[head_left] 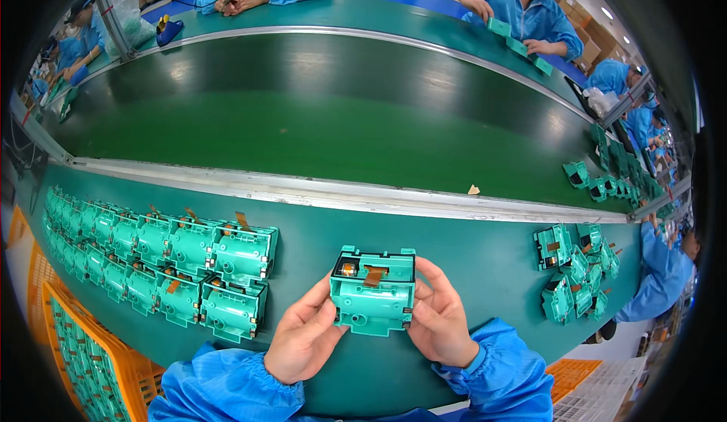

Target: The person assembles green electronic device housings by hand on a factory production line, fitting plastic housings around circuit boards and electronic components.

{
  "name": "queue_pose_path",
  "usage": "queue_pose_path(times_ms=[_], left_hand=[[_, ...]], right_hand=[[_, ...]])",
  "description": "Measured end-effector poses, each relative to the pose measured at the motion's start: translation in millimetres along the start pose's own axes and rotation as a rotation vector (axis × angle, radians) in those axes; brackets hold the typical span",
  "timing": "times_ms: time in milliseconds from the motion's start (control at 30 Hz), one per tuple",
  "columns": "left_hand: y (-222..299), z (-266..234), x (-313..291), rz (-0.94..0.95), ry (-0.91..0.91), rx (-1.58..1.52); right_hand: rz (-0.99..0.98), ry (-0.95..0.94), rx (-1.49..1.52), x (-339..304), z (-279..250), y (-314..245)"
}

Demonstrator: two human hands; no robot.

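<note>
Between my two hands, over the near middle of the green table, is a teal plastic housing [375,304] with a black frame, a brown flat ribbon cable and a copper-coloured part in its upper left opening. My left hand [307,335] grips its left side, thumb at the front edge. Its right side is held by my right hand [441,316], with the thumb on the lower right corner. To the left stand two long rows of similar housings [246,251], several with ribbon cables sticking up. A looser cluster of such housings [579,274] lies to the right.
Beyond a pale metal rail [303,189] runs a dark green conveyor belt [303,119] with more housings at its right. An orange crate [113,354] full of teal parts stands at lower left. Co-workers in blue sit across the belt and at both sides.
</note>
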State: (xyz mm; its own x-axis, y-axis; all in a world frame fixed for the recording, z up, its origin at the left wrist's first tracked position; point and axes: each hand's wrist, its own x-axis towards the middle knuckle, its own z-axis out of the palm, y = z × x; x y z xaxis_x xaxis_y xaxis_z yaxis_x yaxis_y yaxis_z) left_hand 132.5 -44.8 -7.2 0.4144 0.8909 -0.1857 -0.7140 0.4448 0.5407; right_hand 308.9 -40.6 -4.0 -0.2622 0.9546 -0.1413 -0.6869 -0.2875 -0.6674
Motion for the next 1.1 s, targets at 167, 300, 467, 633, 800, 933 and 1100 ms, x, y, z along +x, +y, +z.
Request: queue_pose_path(times_ms=[167, 300, 467, 633, 800, 933, 1100], left_hand=[[-6.4, 0.1, 1.2, 0.008, 0.038, 0.177], [-6.0, 8.2, -0.7, -0.01, 0.061, 0.257], [-9.6, 5.6, -3.7, 0.041, 0.1, 0.379], [-11.8, 9.1, -6.1, 0.333, 0.145, 0.784], [-2.6, 11.1, -8.1, 0.448, 0.234, 1.198], [-0.1, 1.0, -15.9, 0.645, 0.183, 1.377], [-54.5, -11.2, 15.2, 0.878, 0.265, 1.887]], right_hand=[[-0.096, 0.03, -0.172, -4.0, 0.5, 8.5], [-0.127, -0.002, -0.276, -13.4, 6.3, 12.6], [-0.163, -0.051, -0.328, -15.5, 4.9, 19.6], [-0.241, -0.1, -0.361, -20.7, -0.8, 18.9], [-0.197, -0.068, -0.421, -18.9, -4.1, 19.2], [-0.257, -0.04, -0.46, -9.4, 6.4, 24.8], [-0.166, 0.305, -0.61, -24.4, -0.1, 5.9]])
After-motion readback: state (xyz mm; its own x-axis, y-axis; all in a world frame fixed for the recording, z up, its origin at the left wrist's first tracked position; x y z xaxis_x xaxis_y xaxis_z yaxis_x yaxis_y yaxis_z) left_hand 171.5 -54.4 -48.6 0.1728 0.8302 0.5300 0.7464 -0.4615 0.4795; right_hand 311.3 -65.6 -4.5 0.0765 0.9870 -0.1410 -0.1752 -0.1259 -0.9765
